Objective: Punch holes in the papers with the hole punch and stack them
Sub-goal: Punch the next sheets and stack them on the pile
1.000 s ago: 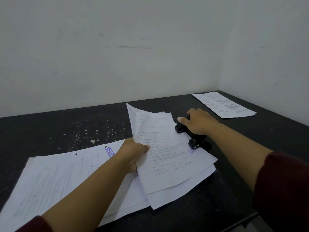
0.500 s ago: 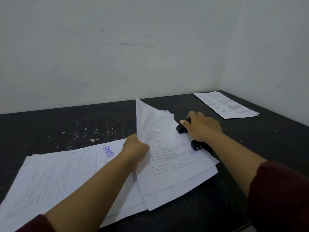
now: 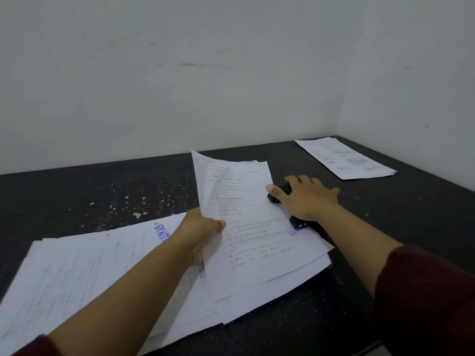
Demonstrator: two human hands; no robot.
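My left hand (image 3: 203, 235) pinches the left edge of a printed sheet (image 3: 246, 227) whose far corner curls up off the table. The sheet's right edge reaches the black hole punch (image 3: 285, 191), which lies under my right hand (image 3: 305, 199); that hand is pressed flat over the punch with the thumb pointing left. More white sheets lie under the held one. To the left spreads a loose pile of papers (image 3: 77, 273), the top one showing a punched hole and a purple stamp.
A separate printed sheet (image 3: 344, 158) lies at the far right corner of the dark, speckled table (image 3: 128, 191). White walls close in behind and on the right. The table's front edge runs near the bottom right.
The held sheet's far corner rose higher and then settled back a little. My right hand stayed on the punch, shifting slightly.
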